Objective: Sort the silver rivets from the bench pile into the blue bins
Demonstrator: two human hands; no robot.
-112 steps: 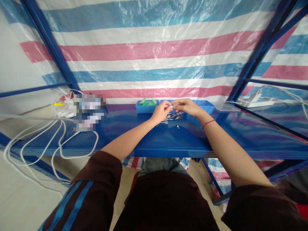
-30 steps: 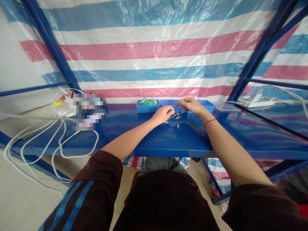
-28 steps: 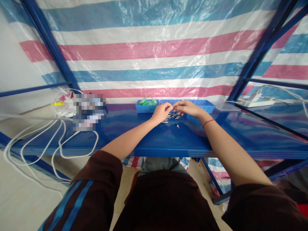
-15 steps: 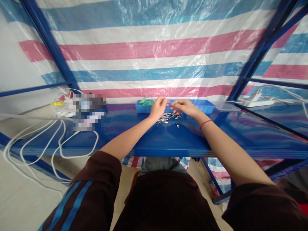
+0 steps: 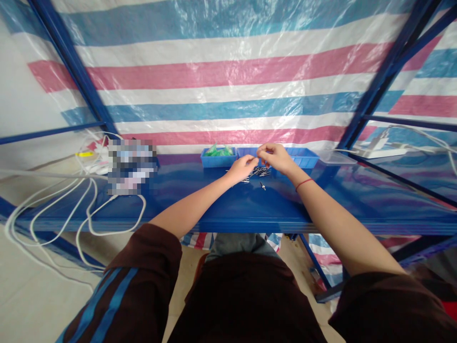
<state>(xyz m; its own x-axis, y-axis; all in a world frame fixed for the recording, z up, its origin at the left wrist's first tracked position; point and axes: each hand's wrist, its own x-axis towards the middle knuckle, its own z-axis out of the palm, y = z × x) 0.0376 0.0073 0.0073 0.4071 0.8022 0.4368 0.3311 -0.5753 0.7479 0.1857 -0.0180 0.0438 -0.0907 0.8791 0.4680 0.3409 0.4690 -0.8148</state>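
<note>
My left hand point(image 5: 244, 167) is closed in a pinch over a pile of small metal pins point(image 5: 262, 171), partly covering it. Whatever lies between its fingertips is too small to name. Close beside it and slightly higher, my right hand point(image 5: 275, 157) has its thumb and fingers pressed together in front of the blue bins; what it holds, if anything, is hidden. One separate small metal piece with a dark end point(image 5: 263, 186) lies on the blue table point(image 5: 228, 205), nearer to me than the pile.
Green pieces point(image 5: 218, 151) fill the left blue bin point(image 5: 219, 162); another blue bin point(image 5: 303, 157) stands to the right. A clear plastic lid point(image 5: 337, 158) and a white power strip point(image 5: 382, 151) lie further right. White cables point(image 5: 94, 205) loop over the left table edge.
My left hand has moved right and down, over the pile, uncovering the green pieces. My right hand has shifted slightly, its fingers now drawn together. A thin piece seen between the hands is hidden.
</note>
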